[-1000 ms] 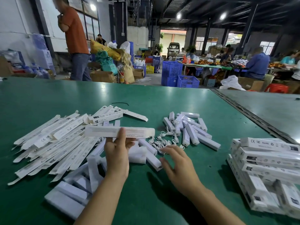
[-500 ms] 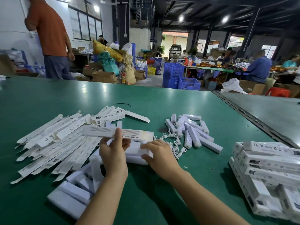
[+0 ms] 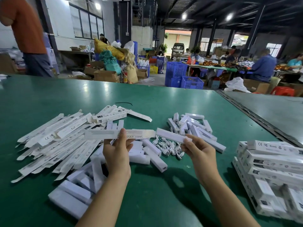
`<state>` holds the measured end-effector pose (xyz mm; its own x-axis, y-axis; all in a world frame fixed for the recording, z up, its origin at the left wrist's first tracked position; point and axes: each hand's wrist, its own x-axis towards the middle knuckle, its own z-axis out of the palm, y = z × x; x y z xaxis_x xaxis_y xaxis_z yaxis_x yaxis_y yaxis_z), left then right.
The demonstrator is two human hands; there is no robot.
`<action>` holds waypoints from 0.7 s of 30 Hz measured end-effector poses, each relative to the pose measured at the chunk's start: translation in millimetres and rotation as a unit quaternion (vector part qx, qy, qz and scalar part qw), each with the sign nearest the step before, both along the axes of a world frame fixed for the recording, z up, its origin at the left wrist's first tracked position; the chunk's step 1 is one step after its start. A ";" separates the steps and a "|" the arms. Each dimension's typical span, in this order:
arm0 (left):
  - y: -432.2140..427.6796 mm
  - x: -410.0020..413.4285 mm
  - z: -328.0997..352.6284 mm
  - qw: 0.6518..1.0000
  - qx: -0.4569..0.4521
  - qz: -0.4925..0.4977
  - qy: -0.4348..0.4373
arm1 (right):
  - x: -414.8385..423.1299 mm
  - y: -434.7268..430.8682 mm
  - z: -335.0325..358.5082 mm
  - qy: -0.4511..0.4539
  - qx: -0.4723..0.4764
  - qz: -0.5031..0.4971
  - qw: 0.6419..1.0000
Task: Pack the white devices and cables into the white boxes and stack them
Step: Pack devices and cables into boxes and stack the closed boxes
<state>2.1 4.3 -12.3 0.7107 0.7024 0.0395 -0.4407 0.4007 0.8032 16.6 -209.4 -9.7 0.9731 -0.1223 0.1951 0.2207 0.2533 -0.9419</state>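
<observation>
Both my forearms reach forward over the green bench [image 3: 164,202], set apart, each of my hands busy with its own thing. Nearest me, below and left of the box I hold, lies a loose heap of white wrapped devices [image 3: 73,194]. Well to the right of that box, at the bench's near right side, stands the stack of packed white boxes [image 3: 275,169], several layers deep and a little uneven.

My left hand [image 3: 117,154] is raised with the wrist straight, thumb pressed up on the near face and fingers curled behind, gripping the long white box [image 3: 105,134] level and crosswise. Its open end and flap point right. My right hand [image 3: 199,150] is turned palm inward and pinches the right end of a white device [image 3: 170,135] between thumb and fingertips. The device's left end sits just at the box's mouth; I cannot tell whether it is inside.

Just below the box's open end the white cables [image 3: 168,145] lie tangled on the bench. Left of the box spreads a fan of flat unfolded boxes [image 3: 54,141]. Beyond the box's right end is a second heap of devices [image 3: 191,125]. Farther behind the box lies a thin black tie [image 3: 123,103]. Past the bench edge stand blue crates [image 3: 176,71].
</observation>
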 end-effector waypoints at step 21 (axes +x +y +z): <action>-10.4 -6.3 3.9 0.999 0.033 -0.042 0.004 | -12.7 2.7 3.0 0.028 -0.068 0.027 0.997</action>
<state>-4.2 -6.1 -8.4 0.7673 0.6365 0.0783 -0.4014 0.3814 0.8327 3.9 -206.7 -6.7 0.9874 -0.0451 0.1516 0.1564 0.1324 -0.9788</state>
